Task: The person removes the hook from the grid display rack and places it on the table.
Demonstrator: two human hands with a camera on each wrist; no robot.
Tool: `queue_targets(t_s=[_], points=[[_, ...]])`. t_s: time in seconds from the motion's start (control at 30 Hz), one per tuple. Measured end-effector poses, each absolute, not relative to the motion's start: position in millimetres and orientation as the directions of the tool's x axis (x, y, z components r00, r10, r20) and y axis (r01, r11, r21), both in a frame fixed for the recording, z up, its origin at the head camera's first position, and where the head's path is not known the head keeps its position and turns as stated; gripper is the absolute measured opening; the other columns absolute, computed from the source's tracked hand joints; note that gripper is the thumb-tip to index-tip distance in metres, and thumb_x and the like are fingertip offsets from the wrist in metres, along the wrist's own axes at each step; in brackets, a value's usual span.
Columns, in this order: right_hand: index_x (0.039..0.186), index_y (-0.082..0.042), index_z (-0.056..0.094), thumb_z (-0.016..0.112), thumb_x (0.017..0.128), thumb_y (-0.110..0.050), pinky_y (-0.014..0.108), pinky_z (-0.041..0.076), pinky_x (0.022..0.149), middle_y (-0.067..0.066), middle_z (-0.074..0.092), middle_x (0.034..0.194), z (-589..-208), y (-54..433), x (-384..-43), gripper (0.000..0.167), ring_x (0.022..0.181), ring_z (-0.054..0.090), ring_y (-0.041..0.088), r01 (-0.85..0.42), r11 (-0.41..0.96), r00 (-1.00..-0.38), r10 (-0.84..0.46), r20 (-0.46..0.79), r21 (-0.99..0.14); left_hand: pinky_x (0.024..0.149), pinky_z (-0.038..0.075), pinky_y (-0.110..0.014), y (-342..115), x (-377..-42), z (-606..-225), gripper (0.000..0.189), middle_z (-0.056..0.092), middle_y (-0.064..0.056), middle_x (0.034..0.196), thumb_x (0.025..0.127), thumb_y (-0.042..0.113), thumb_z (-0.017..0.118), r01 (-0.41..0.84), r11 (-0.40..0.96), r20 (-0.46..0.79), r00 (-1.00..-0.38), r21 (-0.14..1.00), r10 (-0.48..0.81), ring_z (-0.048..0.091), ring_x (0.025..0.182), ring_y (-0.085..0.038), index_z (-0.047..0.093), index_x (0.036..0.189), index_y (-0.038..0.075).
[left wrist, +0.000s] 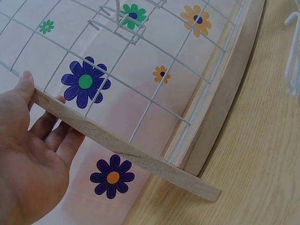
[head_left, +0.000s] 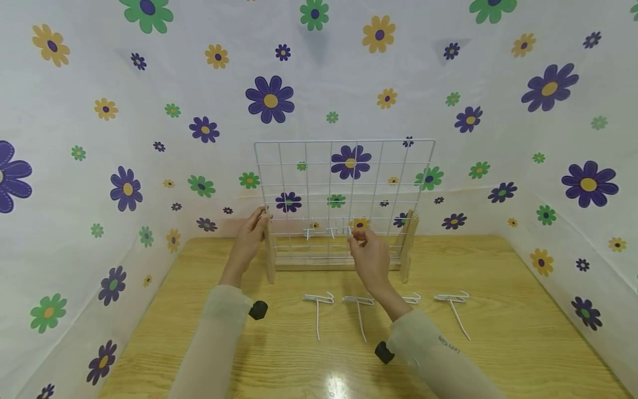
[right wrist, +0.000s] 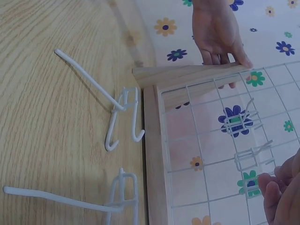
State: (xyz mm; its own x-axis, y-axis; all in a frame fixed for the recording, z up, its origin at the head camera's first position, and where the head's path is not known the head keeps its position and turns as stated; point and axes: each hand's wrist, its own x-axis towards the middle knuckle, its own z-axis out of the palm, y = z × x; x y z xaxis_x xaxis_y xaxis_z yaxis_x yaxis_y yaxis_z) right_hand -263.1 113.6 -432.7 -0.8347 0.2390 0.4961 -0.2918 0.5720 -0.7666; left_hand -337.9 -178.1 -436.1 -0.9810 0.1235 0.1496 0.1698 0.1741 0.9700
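Your left grip (head_left: 247, 235) closed on wooden upright (head_left: 270, 255), right grip (head_left: 371, 257) pinching wire hook (head_left: 349, 230) at grid panel (head_left: 329, 201), worktop (head_left: 503, 321) extending past both sides

The head view faces forward and down at the wire grid (head_left: 344, 201) from farthest back. Both wrist views look close up, tilted: the left has the left hand (left wrist: 30, 164) at 8 o'clock; the right shares it at 1 o'clock, with the right hand (right wrist: 284, 196) at 4.
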Motion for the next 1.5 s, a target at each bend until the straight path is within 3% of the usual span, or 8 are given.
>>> queue_targets(t_s=[0.8,1.03,1.3,1.5], points=[[0.098,0.007,0.074,0.07,0.095,0.001,0.011,0.039,0.042,0.02,0.076,0.09,-418,125,-271,0.008,0.062,0.071,0.03,-0.394,0.526,-0.76,0.274,0.589,-0.753,0.118,0.039,-0.047,-176,-339,-430,0.055,0.043,-0.012,0.16,0.112,0.038,0.043,0.173,0.187,0.15,-0.98,0.967,0.129,0.037,0.149,-0.033,0.032,0.164,0.021],[0.101,0.009,0.074,0.069,0.096,0.002,0.009,0.041,0.044,0.023,0.075,0.092,-411,131,-267,0.01,0.068,0.071,0.042,-0.401,0.449,-0.778,0.294,0.555,-0.799,0.118,0.04,-0.047,-177,-340,-431,0.055,0.044,-0.012,0.16,0.112,0.038,0.043,0.178,0.189,0.157,-0.98,0.966,0.124,0.038,0.148,-0.033,0.033,0.164,0.019],[0.102,0.006,0.075,0.07,0.096,0.001,0.011,0.041,0.044,0.02,0.076,0.089,-407,140,-259,0.009,0.064,0.07,0.033,-0.41,0.47,-0.774,0.274,0.571,-0.781,0.118,0.039,-0.047,-178,-339,-433,0.055,0.043,-0.012,0.16,0.113,0.037,0.042,0.168,0.183,0.146,-0.981,0.969,0.127,0.036,0.149,-0.033,0.031,0.164,0.02],[0.1,0.008,0.074,0.069,0.095,0.005,0.009,0.042,0.046,0.021,0.076,0.089,-403,145,-251,0.008,0.064,0.069,0.04,-0.454,0.411,-0.769,0.268,0.581,-0.79,0.118,0.039,-0.046,-179,-338,-433,0.056,0.043,-0.011,0.16,0.112,0.038,0.043,0.156,0.196,0.133,-0.983,0.968,0.124,0.036,0.149,-0.031,0.03,0.165,0.021]])
